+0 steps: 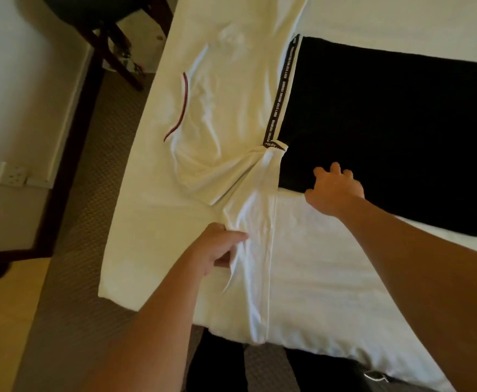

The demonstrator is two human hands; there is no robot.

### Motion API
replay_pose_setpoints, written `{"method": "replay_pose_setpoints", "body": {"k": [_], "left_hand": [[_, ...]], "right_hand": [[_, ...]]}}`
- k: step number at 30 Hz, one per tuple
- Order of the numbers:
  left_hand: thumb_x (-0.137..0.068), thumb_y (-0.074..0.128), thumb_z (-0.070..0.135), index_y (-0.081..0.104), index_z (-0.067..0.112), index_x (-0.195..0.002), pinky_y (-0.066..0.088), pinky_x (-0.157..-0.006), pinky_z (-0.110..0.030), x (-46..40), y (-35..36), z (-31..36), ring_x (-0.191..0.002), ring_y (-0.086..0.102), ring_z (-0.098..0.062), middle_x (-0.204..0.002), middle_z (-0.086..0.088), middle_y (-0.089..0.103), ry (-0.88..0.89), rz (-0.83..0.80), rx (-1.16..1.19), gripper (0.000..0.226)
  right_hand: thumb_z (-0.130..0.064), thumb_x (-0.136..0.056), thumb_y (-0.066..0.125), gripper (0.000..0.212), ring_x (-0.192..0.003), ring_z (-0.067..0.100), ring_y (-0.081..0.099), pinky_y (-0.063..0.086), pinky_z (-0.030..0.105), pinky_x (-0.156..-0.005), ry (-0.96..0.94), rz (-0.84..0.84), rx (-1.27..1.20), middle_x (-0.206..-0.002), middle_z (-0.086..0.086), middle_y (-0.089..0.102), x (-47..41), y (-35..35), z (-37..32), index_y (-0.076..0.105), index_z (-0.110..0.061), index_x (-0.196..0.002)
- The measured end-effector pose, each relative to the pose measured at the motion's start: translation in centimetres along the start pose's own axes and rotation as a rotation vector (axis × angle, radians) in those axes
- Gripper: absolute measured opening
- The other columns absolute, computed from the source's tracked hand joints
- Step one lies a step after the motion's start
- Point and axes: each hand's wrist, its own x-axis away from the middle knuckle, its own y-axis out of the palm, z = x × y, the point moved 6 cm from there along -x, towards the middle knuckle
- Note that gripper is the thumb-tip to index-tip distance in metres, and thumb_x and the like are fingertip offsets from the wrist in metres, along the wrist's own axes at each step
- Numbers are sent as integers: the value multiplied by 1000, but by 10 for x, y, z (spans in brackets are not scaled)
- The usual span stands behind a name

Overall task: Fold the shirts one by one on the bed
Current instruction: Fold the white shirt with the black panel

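At the centre of the frame, on the white-sheeted bed (330, 278), lies a crumpled white cotton shirt (220, 114) with a thin red-and-dark striped trim and a black lettered band along one edge. It runs from the upper middle of the picture down toward the lower middle, where its tail hangs over the near edge of the mattress. My left hand (217, 247), low and left of centre, pinches a bunched fold of this white fabric — thumb on top, the other fingers curled under the cloth. My right hand (335, 188), just right of centre, rests on the near corner of a black shirt (395, 123) folded flat into a rectangle; its fingers are spread apart and fairly straight, gripping nothing. The black shirt fills the upper right of the frame and touches the white one along the lettered band. In the upper left stand the dark wooden legs of a chair (112, 43) on patterned carpet (70, 250) — a white wall socket (13, 174) sits at the left edge.
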Motion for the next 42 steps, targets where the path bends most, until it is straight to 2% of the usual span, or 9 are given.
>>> {"method": "replay_pose_setpoints", "body": {"k": [5,9,13,18,21,27,34,38,42], "left_hand": [[-93,67,15,71,3,-107,57,-65,-32,0,-13,103,-76,65,-21,-87,-10,68,208,-254,408,18],[-100,56,9,65,3,-92,62,-62,-35,-7,-35,224,-69,71,-20,-77,-10,71,380,-281,790,13],[-101,57,31,53,6,-131,43,-111,-42,-23,-69,321,-124,58,-30,-124,-20,60,493,-261,749,39],[-91,69,29,61,16,-129,46,-83,-31,-77,-114,267,-112,58,-23,-120,-3,61,483,335,181,41],[-88,65,42,53,25,-138,43,-103,-45,-102,-136,226,-126,50,-29,-134,-5,55,450,539,-307,54],[-88,59,59,59,25,-118,45,-99,-49,-118,-151,174,-110,60,-31,-114,-1,66,408,411,-523,45],[-88,69,41,64,28,-102,51,-76,-33,-105,-171,147,-85,66,-13,-85,11,68,479,350,-263,20],[-85,68,51,67,32,-107,53,-84,-38,-99,-183,129,-82,65,-4,-83,15,70,535,347,-268,30],[-74,63,67,67,33,-101,53,-83,-40,-102,-191,106,-85,64,-4,-84,19,69,562,227,-352,44]], "right_hand": [[-43,-97,53,59,-138,38,38,41,52,-106,-65,76,-61,-156,13,32,-13,-22,-22,37,-23,-150],[-46,-97,47,33,-97,30,58,54,49,-88,-41,62,-192,-107,3,53,-32,-30,-25,63,-22,-114],[-48,-100,44,34,-88,28,60,55,49,-84,34,124,-324,-99,2,55,-52,-42,-16,64,-20,-101],[-37,-101,51,25,-64,18,62,60,40,-65,65,214,-433,-78,0,59,-62,-54,-51,62,-21,-85],[-31,-100,53,24,-64,16,61,60,38,-63,-5,255,-459,-77,-3,59,-72,-64,-88,62,-20,-80],[-28,-100,53,22,-86,22,58,48,34,-67,5,298,-494,-103,-2,54,-111,-92,-129,59,-13,-114],[-19,-97,51,30,-92,30,63,54,41,-75,-197,372,-25,-115,6,58,-129,-107,-181,54,-16,-126],[-18,-101,42,51,-111,31,63,52,42,-91,-393,150,-224,-139,2,58,-140,-100,-233,38,-33,-149],[-19,-97,42,57,-104,30,63,48,38,-78,-442,64,-6,-124,3,61,-153,-99,-263,32,-41,-149]]}}
